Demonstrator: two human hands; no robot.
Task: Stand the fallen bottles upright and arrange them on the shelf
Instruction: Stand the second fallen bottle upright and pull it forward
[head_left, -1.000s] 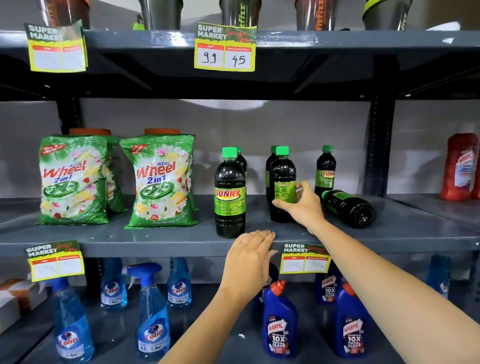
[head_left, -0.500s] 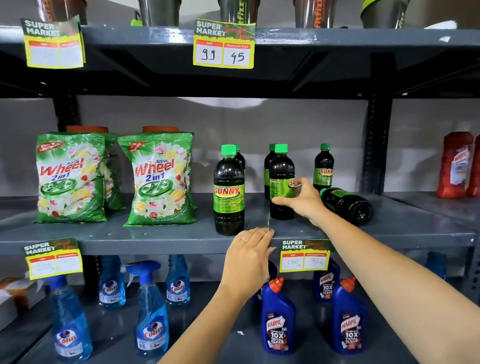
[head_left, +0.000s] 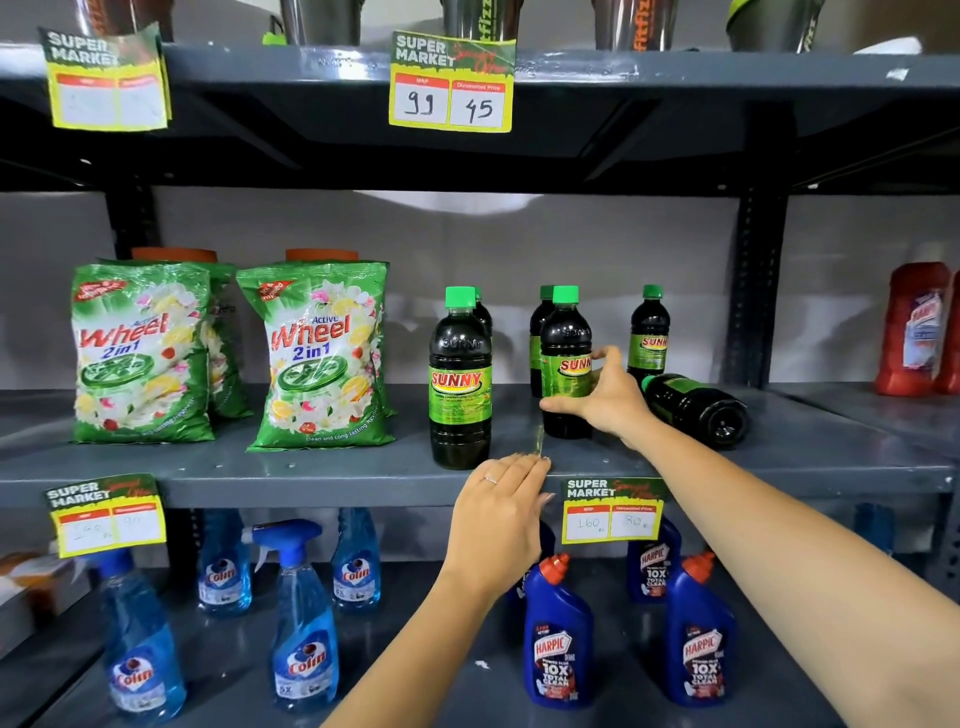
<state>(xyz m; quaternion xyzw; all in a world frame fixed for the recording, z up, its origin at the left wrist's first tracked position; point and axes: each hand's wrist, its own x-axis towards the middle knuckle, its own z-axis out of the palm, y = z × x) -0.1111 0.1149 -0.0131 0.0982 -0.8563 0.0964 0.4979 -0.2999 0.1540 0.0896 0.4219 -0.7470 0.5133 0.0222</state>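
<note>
Several dark Sunny bottles with green caps stand on the middle grey shelf. My right hand is wrapped around the lower body of one upright bottle. Its label now faces partly forward. Another upright bottle stands at the front, to the left. One bottle lies on its side just right of my right hand, cap pointing left. Behind it stands a further upright bottle. My left hand rests flat on the shelf's front edge, holding nothing.
Green Wheel detergent bags fill the shelf's left part. A red bottle stands at the far right past a dark upright post. Blue Colin sprays and Harpic bottles line the lower shelf. Price tags hang from shelf edges.
My right hand has turned the held bottle, so its Sunny label now shows at the front right. The left hand and the lying bottle have stayed put.
</note>
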